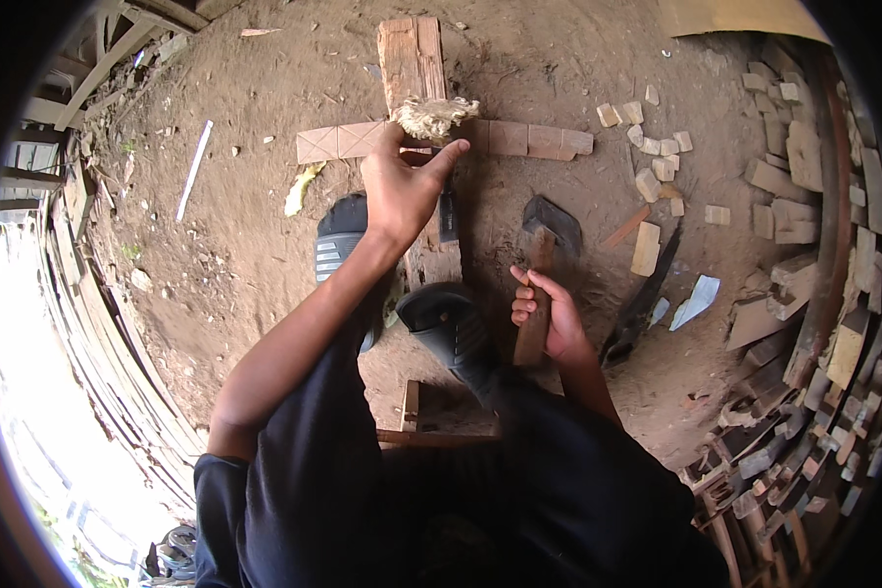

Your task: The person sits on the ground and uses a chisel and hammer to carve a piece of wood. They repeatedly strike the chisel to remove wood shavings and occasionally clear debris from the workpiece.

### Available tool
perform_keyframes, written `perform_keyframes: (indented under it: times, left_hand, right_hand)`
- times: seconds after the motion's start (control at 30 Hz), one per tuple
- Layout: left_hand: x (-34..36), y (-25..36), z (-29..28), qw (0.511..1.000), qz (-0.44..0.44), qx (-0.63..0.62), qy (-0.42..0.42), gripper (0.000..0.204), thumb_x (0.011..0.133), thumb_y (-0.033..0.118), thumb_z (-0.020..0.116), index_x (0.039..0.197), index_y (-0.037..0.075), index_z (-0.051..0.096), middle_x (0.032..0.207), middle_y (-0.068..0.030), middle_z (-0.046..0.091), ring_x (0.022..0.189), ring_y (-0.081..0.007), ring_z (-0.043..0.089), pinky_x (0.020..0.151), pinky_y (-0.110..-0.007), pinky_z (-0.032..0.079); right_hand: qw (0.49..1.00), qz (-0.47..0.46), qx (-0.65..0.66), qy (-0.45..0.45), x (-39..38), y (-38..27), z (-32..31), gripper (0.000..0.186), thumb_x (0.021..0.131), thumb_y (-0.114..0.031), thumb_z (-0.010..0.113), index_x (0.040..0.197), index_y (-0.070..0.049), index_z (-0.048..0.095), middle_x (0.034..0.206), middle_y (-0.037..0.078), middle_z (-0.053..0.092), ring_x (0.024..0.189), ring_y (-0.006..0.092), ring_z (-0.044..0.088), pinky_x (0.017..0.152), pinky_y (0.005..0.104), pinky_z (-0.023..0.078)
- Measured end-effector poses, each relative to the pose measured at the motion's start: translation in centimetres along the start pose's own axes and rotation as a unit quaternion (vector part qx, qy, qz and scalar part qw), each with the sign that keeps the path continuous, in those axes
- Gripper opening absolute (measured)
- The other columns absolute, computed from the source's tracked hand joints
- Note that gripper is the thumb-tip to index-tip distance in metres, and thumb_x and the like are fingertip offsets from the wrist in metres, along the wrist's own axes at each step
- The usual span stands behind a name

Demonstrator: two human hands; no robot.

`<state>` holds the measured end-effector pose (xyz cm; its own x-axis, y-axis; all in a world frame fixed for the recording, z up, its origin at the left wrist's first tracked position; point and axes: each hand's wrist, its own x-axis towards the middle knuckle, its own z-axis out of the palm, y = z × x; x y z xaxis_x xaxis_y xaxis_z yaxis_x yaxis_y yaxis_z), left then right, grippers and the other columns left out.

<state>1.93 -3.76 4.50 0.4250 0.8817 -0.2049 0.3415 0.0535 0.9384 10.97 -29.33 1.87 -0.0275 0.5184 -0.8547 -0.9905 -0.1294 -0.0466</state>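
Observation:
A flat, slightly bowed reddish wooden board (pixel 531 140) with pencilled lines and crosses lies crosswise over a thick, rough wooden beam (pixel 412 59). My left hand (pixel 400 191) grips the board near its middle, thumb stretched to the right; most of its fingers are hidden. Just beyond it, a frayed clump of pale fibre (pixel 434 118) lies on the beam. A narrow black object (pixel 448 214) lies along the beam below my thumb. My right hand (pixel 557 318) is closed round the wooden handle of an adze (pixel 533 338), its broad dark head pointing away from me.
Small wood blocks (pixel 647 183) lie scattered on the dirt floor (pixel 255 235) to the right. A long dark strip (pixel 645 294) lies near a white scrap (pixel 696 302). Stacked offcuts (pixel 804 157) line the right side. My sandalled feet (pixel 444 323) rest by the beam.

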Motion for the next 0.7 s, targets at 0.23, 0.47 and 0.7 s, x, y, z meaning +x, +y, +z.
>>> perform_keyframes:
  times: [0.23, 0.47, 0.7]
  left_hand:
    - [-0.6, 0.2, 0.1, 1.0, 0.013, -0.009, -0.021, 0.037, 0.076, 0.018, 0.081, 0.099, -0.005, 0.063, 0.083, -0.0159, 0.071, 0.072, -0.0161, 0.068, 0.064, -0.031, 0.054]
    - [-0.8, 0.7, 0.2, 0.998, 0.038, -0.024, -0.054, 0.036, 0.075, 0.017, 0.082, 0.093, -0.007, 0.062, 0.081, -0.0169, 0.071, 0.069, -0.0167, 0.068, 0.061, -0.032, 0.053]
    - [-0.9, 0.5, -0.1, 0.998, 0.039, -0.021, -0.041, 0.037, 0.075, 0.017, 0.083, 0.093, -0.007, 0.062, 0.08, -0.0174, 0.07, 0.069, -0.018, 0.068, 0.061, -0.032, 0.053]
  right_hand:
    - [0.983, 0.037, -0.126, 0.126, -1.1, -2.3, 0.6, 0.019, 0.093, -0.022, 0.064, 0.107, -0.011, 0.058, 0.068, -0.007, 0.047, 0.052, 0.0033, 0.042, 0.05, 0.0209, 0.036]
    - [0.955, -0.045, -0.251, 0.15, -2.0, -2.8, 2.0, 0.02, 0.091, -0.018, 0.066, 0.106, -0.01, 0.055, 0.069, -0.001, 0.051, 0.055, 0.0081, 0.048, 0.05, 0.0261, 0.041]
    - [0.897, -0.157, -0.369, 0.188, -4.7, -6.1, 7.4, 0.036, 0.091, -0.019, 0.065, 0.123, -0.005, 0.056, 0.07, 0.0, 0.051, 0.049, 0.0071, 0.045, 0.044, 0.0243, 0.04]
